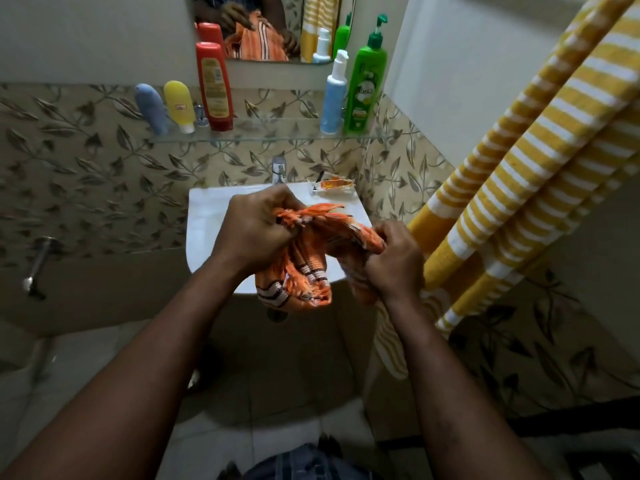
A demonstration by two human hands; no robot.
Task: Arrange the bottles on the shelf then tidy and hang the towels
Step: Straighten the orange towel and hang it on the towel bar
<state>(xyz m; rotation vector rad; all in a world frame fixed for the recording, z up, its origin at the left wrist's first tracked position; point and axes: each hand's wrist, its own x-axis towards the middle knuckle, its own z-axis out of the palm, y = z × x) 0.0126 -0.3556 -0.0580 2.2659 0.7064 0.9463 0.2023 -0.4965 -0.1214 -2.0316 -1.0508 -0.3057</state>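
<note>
– Fingers (285, 204) of the left hand (254, 233) are curled tight round the fringed end of the orange towel (306, 271). The right hand (391, 261) grips the other bunch, its fingers closed in the cloth as well.

– So where does the towel sit?

– Crumpled between both hands, held up over the front rim of the sink (211, 220), with a striped fold hanging below the left hand. It touches no rail.

– And the bottles?

– Five stand on the glass shelf (277, 136). The blue tube (150, 109), yellow tube (178, 105) and red bottle (213, 88) are at one end, and the white pump bottle (334, 95) and green pump bottle (365, 84) at the other. That part looks done to me, so I judge the step in hand is tidying this towel.

– How to do it well?

– Find the two corners of one short edge, I'd say, rather than pulling at the wad. Pinch a corner in each hand, draw the hands apart and let the cloth drop flat, clear of the tap (278, 169) and the small packet (334, 185) on the sink's back ledge. Then fold edge to edge so the stripes line up.

– Where would it hang?

– Likely beside the yellow striped towel (519, 161), which hangs in loose folds at the right. The rail itself is out of view, so I cannot say how much room it offers.
</note>
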